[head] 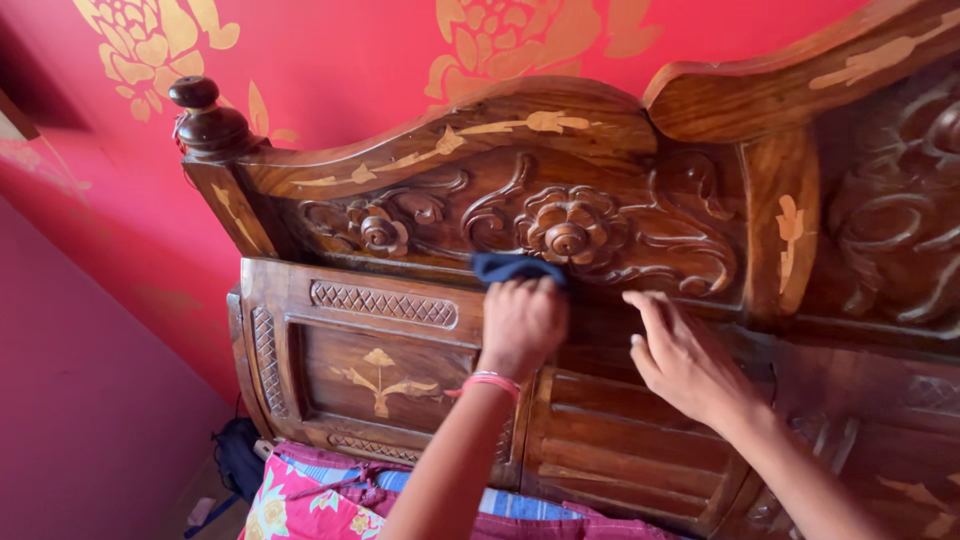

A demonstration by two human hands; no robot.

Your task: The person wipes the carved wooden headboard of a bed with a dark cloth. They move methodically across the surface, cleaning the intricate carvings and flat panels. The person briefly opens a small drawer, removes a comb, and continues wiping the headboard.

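Note:
A carved dark wooden headboard (400, 170) with floral reliefs and pale inlays fills the view. My left hand (520, 322) is closed on a dark blue cloth (512, 267) and presses it against the ledge just below the carved flower (570, 230). A pink band circles that wrist. To its right, my right hand (680, 355) rests flat on the headboard's ledge with fingers spread, holding nothing.
A red wall (330, 50) with gold flower patterns stands behind the headboard. A round wooden post knob (205, 115) tops the left corner. Pink floral bedding (310, 500) lies below, and a dark bag (238, 455) sits on the floor at the left.

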